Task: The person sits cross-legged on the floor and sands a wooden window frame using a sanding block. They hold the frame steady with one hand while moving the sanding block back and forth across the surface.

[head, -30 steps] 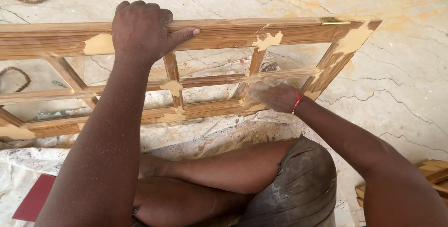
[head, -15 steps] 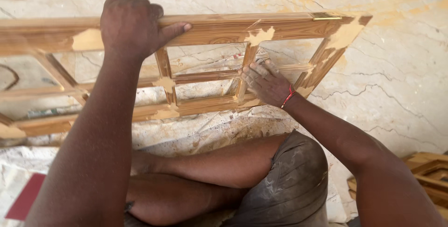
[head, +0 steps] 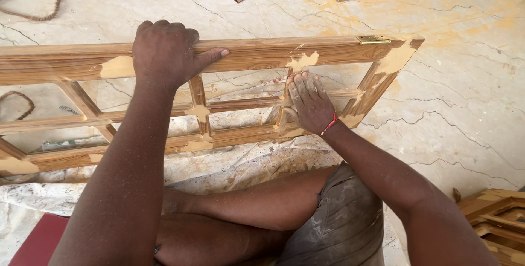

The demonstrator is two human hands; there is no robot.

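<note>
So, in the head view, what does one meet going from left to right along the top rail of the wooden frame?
Pale filler patch → left hand gripping the top rail → second pale patch, with the right hand just below it → brass hinge → large filler patch at the corner.

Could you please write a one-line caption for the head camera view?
Left hand grips the wooden frame's top rail while the right hand presses flat on an inner bar.

Putty-patched wooden window frame (head: 257, 55) tilted on edge over marble floor
</note>
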